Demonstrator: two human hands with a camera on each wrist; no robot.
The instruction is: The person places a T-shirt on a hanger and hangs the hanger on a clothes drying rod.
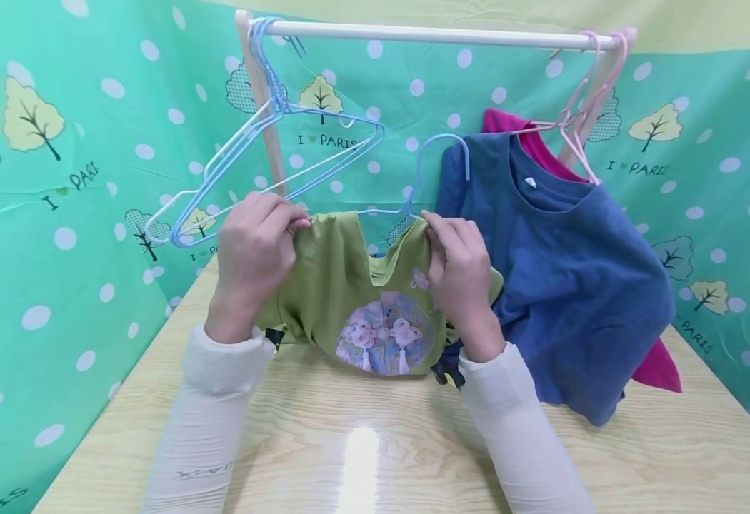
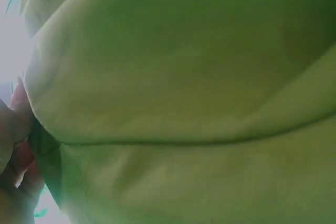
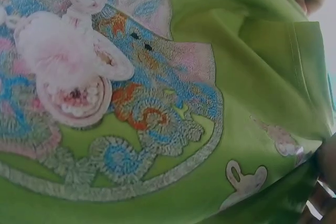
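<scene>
A green top (image 1: 323,285) with a round embroidered patch (image 1: 384,335) and pink tassel knots hangs between both hands, over the table. My left hand (image 1: 256,250) pinches its left shoulder; my right hand (image 1: 461,275) pinches the edge by the neckline on the right. A light blue hanger (image 1: 381,211) shows in the neck opening, its hook (image 1: 442,137) standing up free of the rail; its arms are hidden by the cloth. Green cloth (image 2: 173,77) fills most of the left wrist view. The right wrist view shows the patch (image 3: 121,156) close up.
A rack with a white rail (image 1: 439,33) stands behind. Several blue and white hangers (image 1: 221,178) hang at its left end. On pink hangers (image 1: 571,121) at the right hang a dark blue shirt (image 1: 581,285) and a magenta garment (image 1: 658,368). Below is a wooden table (image 1: 311,442).
</scene>
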